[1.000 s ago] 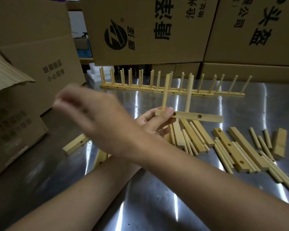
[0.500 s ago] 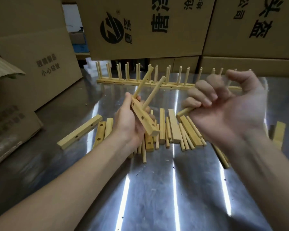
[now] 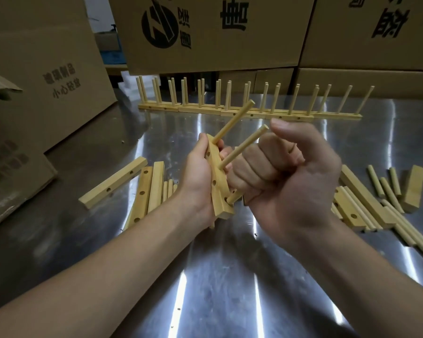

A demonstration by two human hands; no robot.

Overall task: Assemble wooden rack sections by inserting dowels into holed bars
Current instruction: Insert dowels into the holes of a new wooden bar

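My left hand (image 3: pixel 196 176) grips a holed wooden bar (image 3: pixel 218 186), held tilted above the metal table. Two dowels (image 3: pixel 232 121) stick out of the bar's upper holes, pointing up and to the right. My right hand (image 3: pixel 279 176) is a fist around a third dowel (image 3: pixel 233 197), whose tip sits at the bar's lowest hole. Most of that dowel is hidden inside the fist. Loose holed bars (image 3: pixel 112 182) lie to the left and loose dowels (image 3: pixel 386 189) with more bars to the right.
A row of finished rack sections (image 3: pixel 249 113) stands along the back of the metal table (image 3: pixel 205 289). Cardboard boxes (image 3: pixel 213 32) wall in the back and the left side (image 3: pixel 42 76). Loose parts lie on both sides of my hands.
My right hand came down and left from beside the bar, bringing its dowel to the bar's lowest hole. My left hand turned the bar more upright.
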